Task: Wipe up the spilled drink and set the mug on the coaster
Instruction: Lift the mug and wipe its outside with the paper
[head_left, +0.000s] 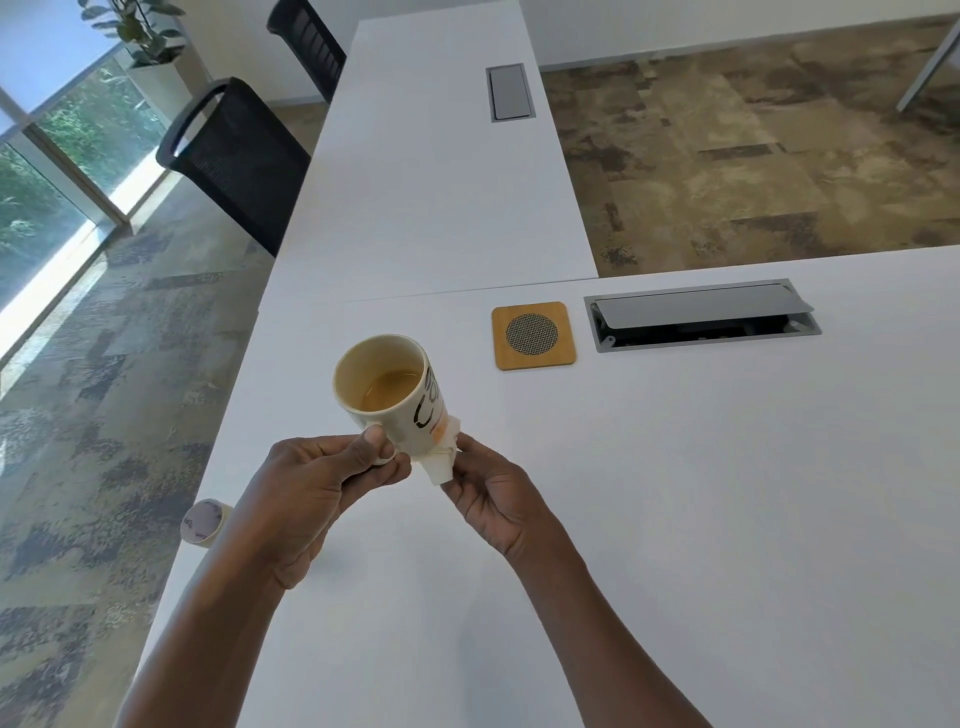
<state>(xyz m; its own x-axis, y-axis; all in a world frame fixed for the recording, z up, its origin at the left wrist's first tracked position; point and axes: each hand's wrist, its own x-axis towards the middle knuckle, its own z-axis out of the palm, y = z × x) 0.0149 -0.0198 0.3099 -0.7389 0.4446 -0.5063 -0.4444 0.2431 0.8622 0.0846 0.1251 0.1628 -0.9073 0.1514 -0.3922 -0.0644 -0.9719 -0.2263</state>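
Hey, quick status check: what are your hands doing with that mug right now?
Left hand holds mug by its handle, tilted, drink inside. Right hand presses tissue to the mug's base. Coaster empty, path clear.

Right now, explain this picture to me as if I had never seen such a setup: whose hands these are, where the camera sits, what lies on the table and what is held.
There is no machine here. A person wears a wide-angle camera on the head, so you look forward and down at their own two bare hands.

The left hand holds a cream mug by its handle, lifted above the white table and tilted; some tan drink is left inside. The right hand presses a folded tissue against the mug's lower side.

On the table lie a square wooden coaster with nothing on it, an open cable hatch to its right, and a small round lidded container at the left edge. Two black chairs stand along the far table.
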